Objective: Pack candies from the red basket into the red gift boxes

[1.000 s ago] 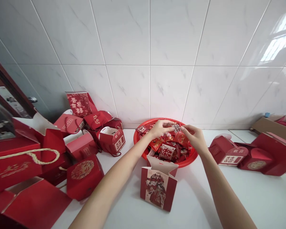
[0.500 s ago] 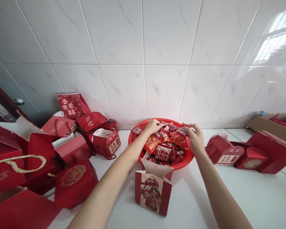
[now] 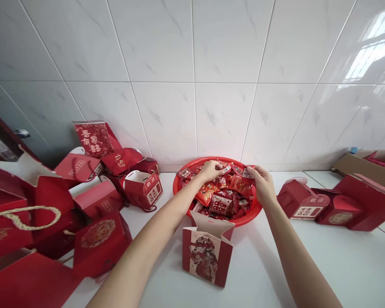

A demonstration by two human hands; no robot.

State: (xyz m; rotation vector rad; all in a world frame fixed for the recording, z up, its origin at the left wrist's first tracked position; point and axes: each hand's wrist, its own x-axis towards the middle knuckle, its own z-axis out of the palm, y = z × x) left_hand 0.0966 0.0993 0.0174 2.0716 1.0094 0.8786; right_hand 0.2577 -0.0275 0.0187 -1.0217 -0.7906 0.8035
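A red plastic basket [image 3: 179,182] by the wall holds many red wrapped candies [image 3: 220,204]. My left hand [image 3: 211,170] reaches over its back part, fingers pinched on a small wrapped candy [image 3: 228,168] with a white label. At the basket's right rim, my right hand [image 3: 265,183] grips a red candy packet [image 3: 248,172] between thumb and fingers. In front of the basket stands a red gift box [image 3: 208,256], upright with its top flaps open and printed figures on its front.
Several red gift boxes [image 3: 98,196] crowd the left side, one with a rope handle [image 3: 28,218]. More red boxes [image 3: 303,200] stand to the right, near a brown carton [image 3: 349,167]. A tiled wall [image 3: 224,124] rises behind the white surface [image 3: 253,265].
My left hand has shifted slightly right and now shows a small candy in its pinch. My right hand still grips its packet at the rim. The view has tilted slightly.
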